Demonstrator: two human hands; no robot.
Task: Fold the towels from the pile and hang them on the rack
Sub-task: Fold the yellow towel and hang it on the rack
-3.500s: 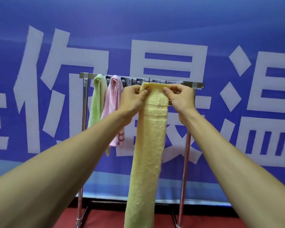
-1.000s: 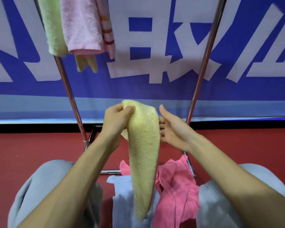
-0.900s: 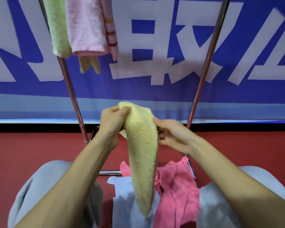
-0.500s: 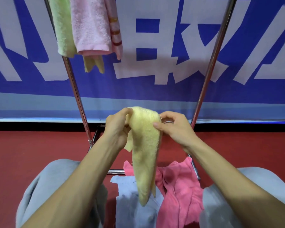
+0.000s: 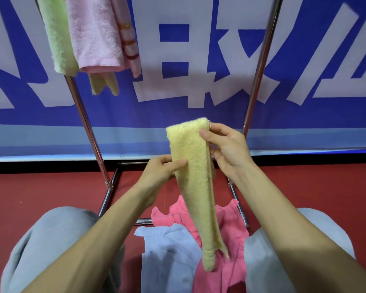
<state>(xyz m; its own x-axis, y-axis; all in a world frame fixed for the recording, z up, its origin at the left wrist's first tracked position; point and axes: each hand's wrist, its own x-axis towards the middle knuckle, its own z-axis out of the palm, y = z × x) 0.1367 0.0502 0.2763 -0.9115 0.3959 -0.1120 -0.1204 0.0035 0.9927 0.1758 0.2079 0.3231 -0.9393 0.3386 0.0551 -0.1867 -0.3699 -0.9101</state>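
A long yellow towel (image 5: 197,187), folded into a narrow strip, hangs in front of me. My right hand (image 5: 226,149) pinches its top corner between thumb and fingers. Lower down, my left hand (image 5: 161,170) pinches the strip's left edge. Beneath it lies the pile: a pink towel (image 5: 226,250) and a light blue towel (image 5: 167,256) on the red floor between my knees. The metal rack (image 5: 87,132) stands just beyond, with a green towel (image 5: 57,37) and a pale pink towel (image 5: 97,32) hung at the upper left. A yellow cloth end (image 5: 103,84) shows below them.
My grey-trousered knees (image 5: 51,240) flank the pile. The rack's right post (image 5: 260,66) and its base bars (image 5: 112,187) stand close behind my hands. A blue banner with large white characters (image 5: 199,60) fills the background above the red floor (image 5: 30,197).
The yellow towel has come down from the rack bar to in front of my knees. In the last half second my left hand slid down from the top fold to the strip's left edge.
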